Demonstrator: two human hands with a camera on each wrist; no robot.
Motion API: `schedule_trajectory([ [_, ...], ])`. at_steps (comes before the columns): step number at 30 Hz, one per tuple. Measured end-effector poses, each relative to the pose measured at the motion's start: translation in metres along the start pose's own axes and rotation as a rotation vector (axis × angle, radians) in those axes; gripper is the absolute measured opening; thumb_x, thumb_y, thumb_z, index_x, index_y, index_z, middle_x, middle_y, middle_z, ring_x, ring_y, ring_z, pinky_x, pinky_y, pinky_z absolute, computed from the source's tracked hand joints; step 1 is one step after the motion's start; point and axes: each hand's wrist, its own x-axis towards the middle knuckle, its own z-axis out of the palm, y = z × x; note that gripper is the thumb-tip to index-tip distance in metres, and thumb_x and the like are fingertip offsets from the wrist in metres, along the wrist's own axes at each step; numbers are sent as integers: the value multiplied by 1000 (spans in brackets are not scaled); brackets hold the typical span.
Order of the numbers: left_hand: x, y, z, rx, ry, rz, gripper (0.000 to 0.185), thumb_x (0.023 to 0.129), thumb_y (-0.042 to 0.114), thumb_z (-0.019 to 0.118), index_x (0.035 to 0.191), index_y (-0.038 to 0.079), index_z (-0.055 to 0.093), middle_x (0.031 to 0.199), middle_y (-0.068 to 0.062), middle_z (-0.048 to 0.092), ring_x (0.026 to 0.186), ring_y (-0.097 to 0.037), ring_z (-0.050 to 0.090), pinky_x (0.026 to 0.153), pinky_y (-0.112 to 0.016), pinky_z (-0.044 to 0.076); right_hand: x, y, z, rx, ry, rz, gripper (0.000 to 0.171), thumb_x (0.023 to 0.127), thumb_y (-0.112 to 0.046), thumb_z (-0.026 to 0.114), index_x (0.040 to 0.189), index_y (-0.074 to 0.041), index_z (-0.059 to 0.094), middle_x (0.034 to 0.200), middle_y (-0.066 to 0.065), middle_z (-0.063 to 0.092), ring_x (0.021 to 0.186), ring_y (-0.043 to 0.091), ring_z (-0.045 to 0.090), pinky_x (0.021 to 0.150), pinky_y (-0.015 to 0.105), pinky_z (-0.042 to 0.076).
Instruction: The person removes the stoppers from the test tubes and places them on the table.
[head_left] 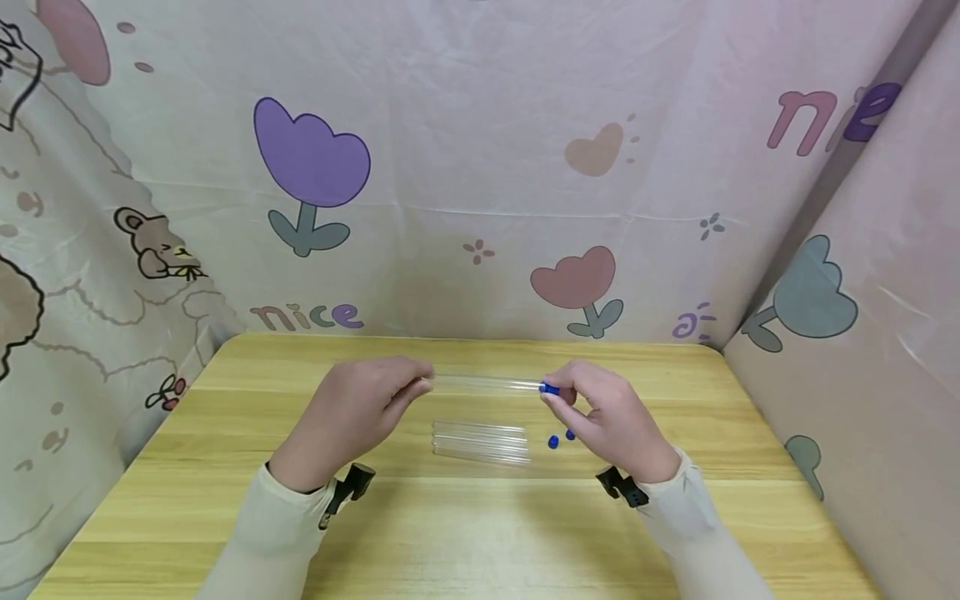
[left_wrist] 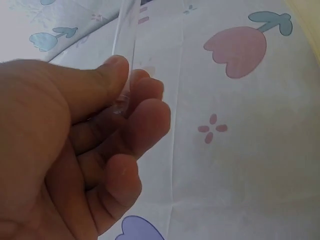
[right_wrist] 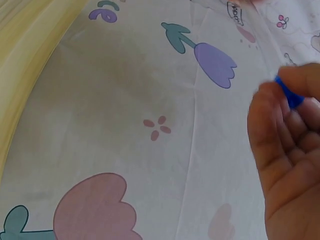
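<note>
Between both hands a clear test tube [head_left: 487, 382] is held level above the table. My left hand [head_left: 375, 400] pinches its rounded closed end between thumb and fingers, as the left wrist view shows the tube [left_wrist: 125, 40] running up out of the grip. At the other end, my right hand [head_left: 607, 408] pinches a blue cap [head_left: 550, 388] at the tube's mouth; the same cap [right_wrist: 291, 93] shows between thumb and fingertips in the right wrist view. How far the cap sits on the tube I cannot tell.
Several clear test tubes [head_left: 480, 443] lie side by side on the wooden table [head_left: 465, 533], below the held one. Right of them are loose blue caps [head_left: 553, 442], one partly behind my right hand. A patterned curtain [head_left: 450, 167] encloses the table at the back and sides.
</note>
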Motion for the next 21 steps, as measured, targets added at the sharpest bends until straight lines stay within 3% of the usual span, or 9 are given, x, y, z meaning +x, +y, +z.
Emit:
schedule_trajectory([
  [4,0,-3,1,22,25,17,16,91,15,80,105,9,77,95,0,79,79,-13,75,66,-31,61,0,0,-2,43,-74,-5,14,104,-22,65,103,-9,70,89,-5,63,77,5,56,68,14,46],
  [11,1,-6,0,10,38,20,18,91,14,79,107,9,77,96,0,79,81,-13,76,68,-31,61,-1,0,-3,139,-109,-39,20,106,-23,61,110,-5,69,98,-1,69,79,5,61,73,15,51],
  [16,1,-5,0,-2,29,10,18,91,16,79,108,9,76,95,1,78,79,-12,75,68,-31,61,-2,2,-1,207,-55,-30,10,102,-12,66,110,-6,69,96,0,69,77,6,61,73,17,53],
  [21,1,-1,0,-3,10,-9,15,92,18,79,106,12,76,92,4,77,74,-7,72,65,-29,59,-2,1,0,154,38,15,11,96,-2,72,106,-6,70,88,-2,68,72,7,58,69,18,51],
])
